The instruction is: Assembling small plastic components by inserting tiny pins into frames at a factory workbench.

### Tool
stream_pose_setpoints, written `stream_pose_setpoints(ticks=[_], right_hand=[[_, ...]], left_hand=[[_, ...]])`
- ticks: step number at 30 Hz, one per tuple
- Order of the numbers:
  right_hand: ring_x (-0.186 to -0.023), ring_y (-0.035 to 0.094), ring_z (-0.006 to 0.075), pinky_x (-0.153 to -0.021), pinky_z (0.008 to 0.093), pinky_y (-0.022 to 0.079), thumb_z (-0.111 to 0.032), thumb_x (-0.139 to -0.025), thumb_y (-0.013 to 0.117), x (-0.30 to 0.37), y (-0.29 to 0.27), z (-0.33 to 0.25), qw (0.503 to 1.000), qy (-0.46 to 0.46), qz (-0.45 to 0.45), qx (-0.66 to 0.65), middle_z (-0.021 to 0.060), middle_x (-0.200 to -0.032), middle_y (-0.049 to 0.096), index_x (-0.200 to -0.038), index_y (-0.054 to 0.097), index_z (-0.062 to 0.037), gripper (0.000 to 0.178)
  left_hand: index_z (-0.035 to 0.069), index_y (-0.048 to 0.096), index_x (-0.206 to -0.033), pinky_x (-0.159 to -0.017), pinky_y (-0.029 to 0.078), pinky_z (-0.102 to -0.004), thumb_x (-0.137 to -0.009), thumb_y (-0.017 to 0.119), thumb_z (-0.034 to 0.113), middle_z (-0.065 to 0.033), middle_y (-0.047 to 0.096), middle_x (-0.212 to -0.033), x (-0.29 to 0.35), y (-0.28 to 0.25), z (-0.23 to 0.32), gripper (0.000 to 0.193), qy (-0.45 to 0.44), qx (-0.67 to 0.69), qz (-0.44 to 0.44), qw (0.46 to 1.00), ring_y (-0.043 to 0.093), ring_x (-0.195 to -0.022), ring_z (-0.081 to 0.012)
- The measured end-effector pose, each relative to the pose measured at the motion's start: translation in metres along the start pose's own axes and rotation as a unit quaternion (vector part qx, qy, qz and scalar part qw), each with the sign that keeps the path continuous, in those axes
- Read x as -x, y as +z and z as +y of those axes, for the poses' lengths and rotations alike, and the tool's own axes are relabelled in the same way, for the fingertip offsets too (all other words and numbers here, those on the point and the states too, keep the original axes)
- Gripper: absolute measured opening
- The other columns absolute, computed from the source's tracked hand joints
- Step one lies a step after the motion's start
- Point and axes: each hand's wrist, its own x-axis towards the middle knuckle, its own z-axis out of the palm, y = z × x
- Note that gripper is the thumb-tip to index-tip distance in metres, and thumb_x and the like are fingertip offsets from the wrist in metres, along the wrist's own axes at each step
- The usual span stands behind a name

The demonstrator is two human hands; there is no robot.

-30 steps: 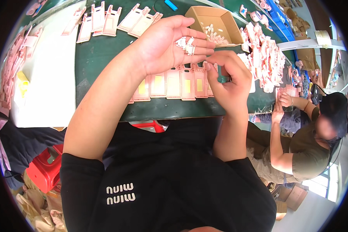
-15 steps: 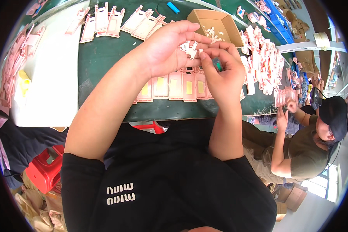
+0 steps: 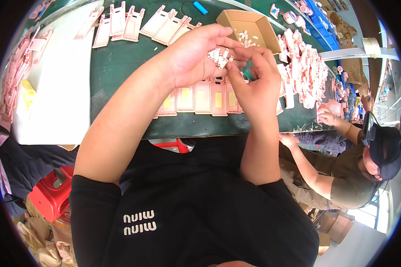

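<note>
Vs 1 s ago, R hand (image 3: 260, 82) is in closer, thumb tip now at the sm. white pcs (image 3: 218, 58) on L hand (image 3: 194, 53). Green thing (image 3: 248, 76) in R hand mostly covered, can't ID. L palm up, unclenched, pcs lying loose; R thumb + forefinger nearly meet, can't tell if pinching a pc. Pink holders (image 3: 202, 100) nr table's (image 3: 187, 129) front edge, partly behind L forearm; carton (image 3: 236, 20) twd far edge.
</note>
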Motion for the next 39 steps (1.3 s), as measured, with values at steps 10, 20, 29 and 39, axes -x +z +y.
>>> stream_pose_setpoints(ticks=[10, 20, 29, 39], right_hand=[[-0.084, 0.076, 0.0236, -0.075, 0.0352, 0.061, 0.005, -0.085, 0.083, -0.003, -0.022, 0.004, 0.996, -0.050, -0.073, -0.004, 0.0077, -0.100, 0.074, -0.102, 0.077, -0.0037, 0.020], [-0.082, 0.073, 0.0247, -0.071, 0.0363, 0.061, -0.001, -0.080, 0.085, 0.000, -0.017, 0.005, 0.992, -0.090, -0.050, 0.068, 0.0060, -0.101, 0.069, -0.096, 0.076, -0.0062, 0.019], [-0.092, 0.071, 0.0257, -0.078, 0.0362, 0.059, 0.003, -0.081, 0.083, 0.012, -0.021, 0.008, 0.988, -0.051, -0.140, 0.045, 0.0100, -0.111, 0.063, -0.099, 0.077, -0.0055, 0.021], [-0.075, 0.072, 0.0213, -0.063, 0.0361, 0.058, -0.005, -0.079, 0.089, 0.029, -0.004, 0.024, 0.971, -0.092, -0.181, 0.126, 0.0028, -0.115, 0.064, -0.094, 0.077, -0.0085, 0.019]], left_hand=[[-0.016, 0.049, -0.147, -0.109, 0.060, -0.0477, -0.114, 0.050, 0.036, -0.0347, 0.065, -0.141, 0.000, -0.005, 0.005, 0.062, -0.010, 0.000, -0.017, 1.000, 0.072, -0.125, -0.0406], [-0.017, 0.054, -0.143, -0.114, 0.057, -0.0510, -0.114, 0.050, 0.035, -0.0362, 0.066, -0.141, 0.003, -0.001, 0.007, 0.060, -0.008, -0.013, 0.006, 1.000, 0.070, -0.132, -0.0418], [-0.017, 0.054, -0.140, -0.125, 0.049, -0.0547, -0.116, 0.042, 0.027, -0.0397, 0.061, -0.146, -0.007, -0.002, 0.008, 0.052, 0.043, 0.017, 0.073, 0.996, 0.062, -0.142, -0.0466], [-0.011, 0.058, -0.124, -0.125, 0.049, -0.0557, -0.112, 0.042, 0.020, -0.0373, 0.064, -0.139, -0.024, -0.025, 0.002, 0.037, 0.110, 0.088, 0.069, 0.988, 0.064, -0.139, -0.0456]])
